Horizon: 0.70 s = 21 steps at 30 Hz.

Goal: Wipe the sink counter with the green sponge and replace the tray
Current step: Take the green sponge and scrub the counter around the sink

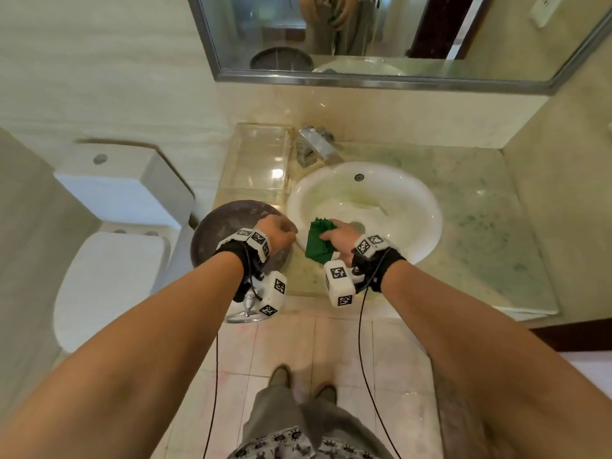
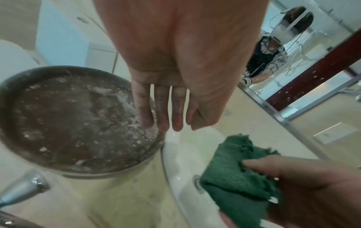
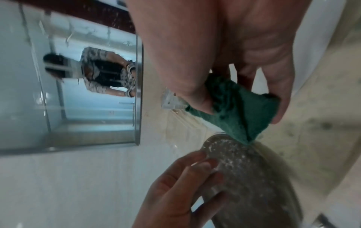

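My right hand (image 1: 341, 238) pinches a crumpled green sponge (image 1: 316, 241) between thumb and fingers, above the front left rim of the white sink basin (image 1: 427, 207). The sponge (image 3: 240, 111) hangs folded from that pinch. My left hand (image 1: 280, 231) hovers with straight fingers (image 2: 166, 111) pointing down over the right edge of a round brown dish (image 1: 222, 233), holding nothing. This dish (image 2: 68, 120) is speckled with white residue and lies at the counter's front left corner, against the basin. A clear rectangular tray (image 1: 258, 167) stands behind it on the counter, left of the faucet (image 1: 314, 147).
The marble counter (image 1: 480, 226) right of the basin shows green smears. A toilet (image 1: 109, 276) stands to the left, below counter level. A mirror (image 1: 364, 34) hangs on the back wall. A chrome fitting (image 1: 245, 313) sticks out under the counter's front left edge.
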{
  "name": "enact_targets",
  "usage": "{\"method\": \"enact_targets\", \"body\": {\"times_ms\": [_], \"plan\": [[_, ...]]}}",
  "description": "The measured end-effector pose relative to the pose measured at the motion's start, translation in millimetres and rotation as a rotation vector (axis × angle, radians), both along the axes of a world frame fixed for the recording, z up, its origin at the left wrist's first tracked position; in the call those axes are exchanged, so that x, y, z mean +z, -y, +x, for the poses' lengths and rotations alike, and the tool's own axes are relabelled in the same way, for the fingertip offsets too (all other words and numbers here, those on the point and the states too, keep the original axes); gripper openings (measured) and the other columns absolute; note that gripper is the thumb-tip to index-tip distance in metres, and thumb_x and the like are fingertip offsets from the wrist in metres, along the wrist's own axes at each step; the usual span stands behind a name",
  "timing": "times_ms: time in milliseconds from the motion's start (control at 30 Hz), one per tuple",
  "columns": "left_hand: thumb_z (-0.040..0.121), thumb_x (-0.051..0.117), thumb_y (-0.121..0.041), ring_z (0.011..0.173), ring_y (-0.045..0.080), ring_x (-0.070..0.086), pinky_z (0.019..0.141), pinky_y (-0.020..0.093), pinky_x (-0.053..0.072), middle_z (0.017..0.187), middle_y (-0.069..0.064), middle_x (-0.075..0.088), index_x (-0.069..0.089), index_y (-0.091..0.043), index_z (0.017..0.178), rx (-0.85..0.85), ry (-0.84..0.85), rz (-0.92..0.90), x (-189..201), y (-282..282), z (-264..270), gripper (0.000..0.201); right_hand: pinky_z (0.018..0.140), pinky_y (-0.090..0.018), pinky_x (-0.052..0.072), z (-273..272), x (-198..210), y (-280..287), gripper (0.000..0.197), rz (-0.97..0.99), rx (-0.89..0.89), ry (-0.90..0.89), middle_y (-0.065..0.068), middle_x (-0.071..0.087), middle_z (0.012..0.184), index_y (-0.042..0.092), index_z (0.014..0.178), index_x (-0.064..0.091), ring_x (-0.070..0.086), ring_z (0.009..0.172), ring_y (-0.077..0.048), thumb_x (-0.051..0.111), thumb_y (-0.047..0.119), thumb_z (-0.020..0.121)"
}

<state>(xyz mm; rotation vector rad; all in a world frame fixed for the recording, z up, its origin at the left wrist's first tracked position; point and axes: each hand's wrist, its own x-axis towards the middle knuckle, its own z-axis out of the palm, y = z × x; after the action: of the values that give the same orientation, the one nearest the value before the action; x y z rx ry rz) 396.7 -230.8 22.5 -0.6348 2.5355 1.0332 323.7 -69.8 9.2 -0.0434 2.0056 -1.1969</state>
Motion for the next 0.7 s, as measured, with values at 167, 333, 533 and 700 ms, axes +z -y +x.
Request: {"method": "enact_targets", "body": {"times_ms": [167, 333, 533, 700], "plan": [[0.081, 0.070, -0.032, 0.103, 0.025, 0.061, 0.093, 0.037, 0.050, 0.117, 0.005, 0.064, 0.061, -0.019, 0.119, 0.056, 0.124, -0.138, -37.2, 22.4, 14.7, 0.041, 0.063, -0.027, 0.050, 2.7, -11.8, -8.6, 0.052, 0.144, 0.091, -0.084, -0.009, 0.052, 0.106, 0.011, 0.130, 0.043, 0.053, 0.090, -0.023, 0.065, 0.010, 0.083], [0.074, 0.078, -0.046, 0.135, 0.038, 0.033, 0.111, 0.048, 0.034, 0.150, 0.014, 0.033, 0.028, -0.020, 0.149, -0.140, 0.261, -0.272, -84.2, 37.3, 15.2, 0.093, 0.077, -0.033, 0.056, -0.3, -45.8, 4.7, 0.068, 0.343, 0.220, -0.116, -0.006, 0.063, 0.113, 0.021, 0.128, 0.048, 0.063, 0.090, -0.022, 0.072, 0.032, 0.065], [0.069, 0.078, -0.057, 0.146, 0.040, -0.012, 0.113, 0.066, 0.015, 0.160, 0.007, -0.017, -0.001, -0.035, 0.153, -0.218, 0.367, -0.295, -126.8, 45.8, 19.4, 0.118, 0.087, -0.024, 0.048, 2.7, -74.7, 23.3, 0.049, 0.424, 0.198, -0.265, -0.007, 0.065, 0.121, 0.016, 0.123, 0.062, 0.062, 0.107, -0.025, 0.069, 0.028, 0.076], [0.075, 0.076, -0.049, 0.145, 0.040, -0.013, 0.110, 0.069, 0.017, 0.159, 0.006, -0.020, 0.001, -0.034, 0.153, -0.295, 0.381, -0.297, -140.1, 60.5, 28.6, 0.109, 0.076, -0.027, 0.047, 8.1, -86.1, 38.9, 0.035, 0.394, 0.124, -0.391, -0.012, 0.067, 0.107, 0.012, 0.116, 0.062, 0.062, 0.098, -0.030, 0.061, 0.018, 0.082]]}}
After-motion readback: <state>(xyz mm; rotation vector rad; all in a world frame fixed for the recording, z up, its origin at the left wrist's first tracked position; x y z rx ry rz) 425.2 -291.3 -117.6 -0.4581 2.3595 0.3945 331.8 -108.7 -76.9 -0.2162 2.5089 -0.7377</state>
